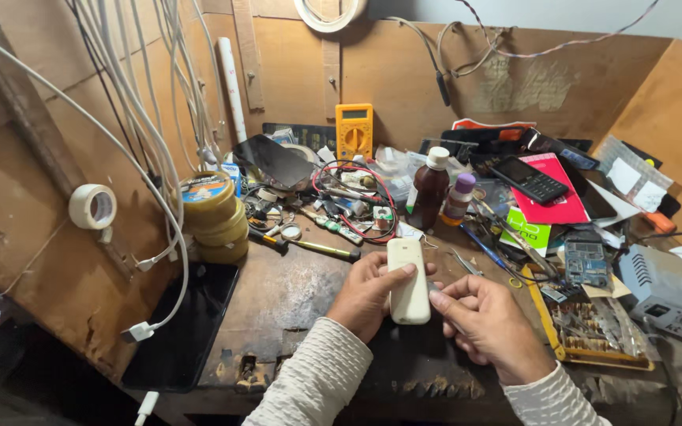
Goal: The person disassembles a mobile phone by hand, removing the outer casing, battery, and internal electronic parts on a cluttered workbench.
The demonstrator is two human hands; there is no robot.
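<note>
place: I'm looking at a phone repair workshop
evidence: yellow multimeter (pixel 354 130), circuit board (pixel 586 263), screwdriver (pixel 327 250), cables (pixel 140 110) crowding the wooden bench (pixel 278 296)

Cream phone (pixel 409 282) between 2 hands

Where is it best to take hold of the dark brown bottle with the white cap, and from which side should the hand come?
Grip the dark brown bottle around its upper body, below the white cap, coming from above and the front. It stands upright, the smaller purple-capped bottle crowds its right side, and red wires lie on its left, so the front looks freest.
</note>
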